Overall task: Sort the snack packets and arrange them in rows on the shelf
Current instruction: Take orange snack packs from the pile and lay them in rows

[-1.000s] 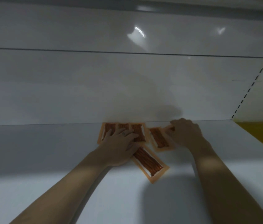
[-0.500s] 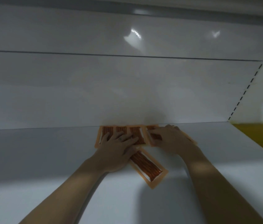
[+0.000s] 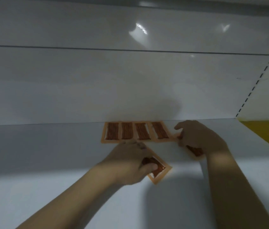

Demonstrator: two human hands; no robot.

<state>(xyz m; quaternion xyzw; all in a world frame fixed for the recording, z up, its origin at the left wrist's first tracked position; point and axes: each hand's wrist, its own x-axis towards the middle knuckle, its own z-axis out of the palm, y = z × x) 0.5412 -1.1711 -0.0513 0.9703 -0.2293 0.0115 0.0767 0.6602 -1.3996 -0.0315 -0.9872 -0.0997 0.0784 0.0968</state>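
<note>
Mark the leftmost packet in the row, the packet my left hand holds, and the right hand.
Leftmost packet (image 3: 112,133): head view, its dark middle.
Left-hand packet (image 3: 161,174): head view, exposed orange corner.
Right hand (image 3: 199,139): head view, back of hand.

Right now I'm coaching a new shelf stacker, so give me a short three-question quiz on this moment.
1. How many packets form the row along the back wall of the shelf?
2. True or false: the left hand holds nothing.
3. Where does the right hand hold a fifth packet? A) at the left end of the row B) at the right end of the row C) on top of the row

Key: 1. Four. 2. False: it grips a tilted packet in front of the row. 3. B.
</note>
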